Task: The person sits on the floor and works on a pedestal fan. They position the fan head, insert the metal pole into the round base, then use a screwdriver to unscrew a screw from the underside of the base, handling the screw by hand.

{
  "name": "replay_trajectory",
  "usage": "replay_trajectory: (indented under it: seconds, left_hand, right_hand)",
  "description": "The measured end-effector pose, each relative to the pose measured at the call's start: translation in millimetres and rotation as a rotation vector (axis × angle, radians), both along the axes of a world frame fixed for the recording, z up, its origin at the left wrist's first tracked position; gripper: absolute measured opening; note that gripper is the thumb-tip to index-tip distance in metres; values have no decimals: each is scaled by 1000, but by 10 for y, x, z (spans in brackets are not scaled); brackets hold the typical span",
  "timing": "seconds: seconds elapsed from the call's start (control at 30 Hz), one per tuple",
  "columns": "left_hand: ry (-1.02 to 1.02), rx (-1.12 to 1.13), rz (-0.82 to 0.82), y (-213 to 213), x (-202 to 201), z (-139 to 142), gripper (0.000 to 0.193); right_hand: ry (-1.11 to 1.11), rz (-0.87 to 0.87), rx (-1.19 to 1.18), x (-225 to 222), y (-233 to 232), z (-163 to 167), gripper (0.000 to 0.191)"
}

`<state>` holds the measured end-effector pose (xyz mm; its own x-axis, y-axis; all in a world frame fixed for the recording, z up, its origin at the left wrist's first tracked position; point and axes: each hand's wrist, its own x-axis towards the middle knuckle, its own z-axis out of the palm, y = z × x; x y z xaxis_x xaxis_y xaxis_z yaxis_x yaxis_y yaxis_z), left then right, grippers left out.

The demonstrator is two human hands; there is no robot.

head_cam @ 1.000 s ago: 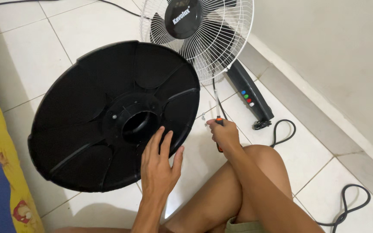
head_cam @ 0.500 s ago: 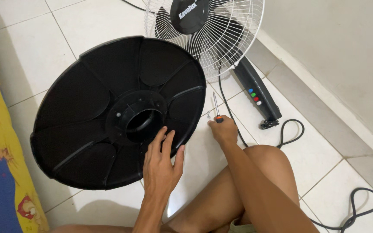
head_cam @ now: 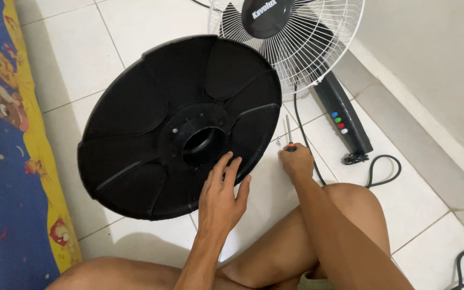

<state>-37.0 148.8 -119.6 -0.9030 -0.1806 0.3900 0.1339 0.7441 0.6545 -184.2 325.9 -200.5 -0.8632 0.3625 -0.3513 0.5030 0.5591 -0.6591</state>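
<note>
Blue-and-yellow patterned mat along the 9 o'clock edge. Round black fan base, underside up and tilted on the white tiled floor, central hole facing the camera; it sits nearer the view's centre than a second ago. Left hand, at the base's 5 o'clock rim, fingers spread, flat on the plastic; earlier they sat closer to the hub. Right hand, at 3 o'clock of the base, closed round a screwdriver, shaft pointing to 12, position little changed. A small screw lies just beside it. White fan cage at 1 o'clock overlaps the base's far rim; black control column and cord lie beyond.
</note>
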Motion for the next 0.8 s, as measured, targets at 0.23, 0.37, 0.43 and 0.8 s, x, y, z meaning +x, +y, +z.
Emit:
replay_trajectory:
  seconds: [0.23,0.37,0.43,0.8]
  left_hand:
    - [-43,19,3,-21,12,8,41]
    - [-58,1,6,-34,9,9,41]
    - [-58,-2,3,-33,9,7,41]
    - [-84,-18,9,-78,21,-24,40]
  right_hand:
    - [-48,0,-12,19,-32,102,17]
    - [-70,-4,-39,19,-36,128,15]
    - [-81,-27,-80,31,-36,135,15]
    - [-78,-176,-503,136,-76,333,13]
